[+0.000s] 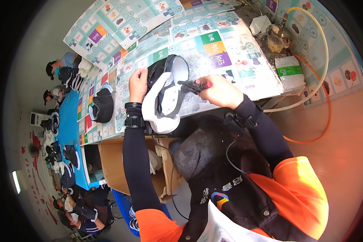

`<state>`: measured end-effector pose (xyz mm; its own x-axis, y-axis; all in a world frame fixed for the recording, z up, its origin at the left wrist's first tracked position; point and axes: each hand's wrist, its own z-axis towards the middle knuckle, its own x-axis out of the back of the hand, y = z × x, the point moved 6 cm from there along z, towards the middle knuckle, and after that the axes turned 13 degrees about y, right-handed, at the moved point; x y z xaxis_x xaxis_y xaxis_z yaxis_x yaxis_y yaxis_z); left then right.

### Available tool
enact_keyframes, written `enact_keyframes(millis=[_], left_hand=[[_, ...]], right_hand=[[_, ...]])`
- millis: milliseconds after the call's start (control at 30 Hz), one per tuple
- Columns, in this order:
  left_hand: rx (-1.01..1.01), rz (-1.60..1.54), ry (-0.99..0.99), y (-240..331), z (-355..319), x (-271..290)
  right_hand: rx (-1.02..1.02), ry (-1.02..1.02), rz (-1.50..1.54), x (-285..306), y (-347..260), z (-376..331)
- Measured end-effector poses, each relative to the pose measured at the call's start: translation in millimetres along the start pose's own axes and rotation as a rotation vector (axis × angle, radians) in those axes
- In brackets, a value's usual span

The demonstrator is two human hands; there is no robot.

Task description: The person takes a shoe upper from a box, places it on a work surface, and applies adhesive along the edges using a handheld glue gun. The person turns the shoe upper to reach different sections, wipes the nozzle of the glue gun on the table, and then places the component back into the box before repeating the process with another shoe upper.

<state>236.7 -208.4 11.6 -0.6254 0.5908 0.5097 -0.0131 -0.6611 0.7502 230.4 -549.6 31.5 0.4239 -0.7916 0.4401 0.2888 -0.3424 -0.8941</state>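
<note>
One handheld shoe over a printed tabletop, blue table at left.

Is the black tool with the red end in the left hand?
No, the right hand holds the black tool, while the left hand is beside the shoe.

Your camera is worn on your head, the left one of a side-by-side pair, and it faces down from above the near edge of the worktable. It looks from close: your left hand and right hand appear near the middle, your black apron below. Its fisheye lens reaches widely, beyond the table's left edge, to the more distant blue-topped bench.
</note>
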Motion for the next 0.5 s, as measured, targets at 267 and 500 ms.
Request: enact_keyframes(millis=[267, 500], left_hand=[[-0.112, 0.001, 0.092, 18, -14, 7], [-0.117, 0.067, 0.055, 34, -10, 0]], right_hand=[[0.099, 0.136, -0.110, 2, -6, -8], [0.111, 0.278, -0.173, 9, -6, -19]])
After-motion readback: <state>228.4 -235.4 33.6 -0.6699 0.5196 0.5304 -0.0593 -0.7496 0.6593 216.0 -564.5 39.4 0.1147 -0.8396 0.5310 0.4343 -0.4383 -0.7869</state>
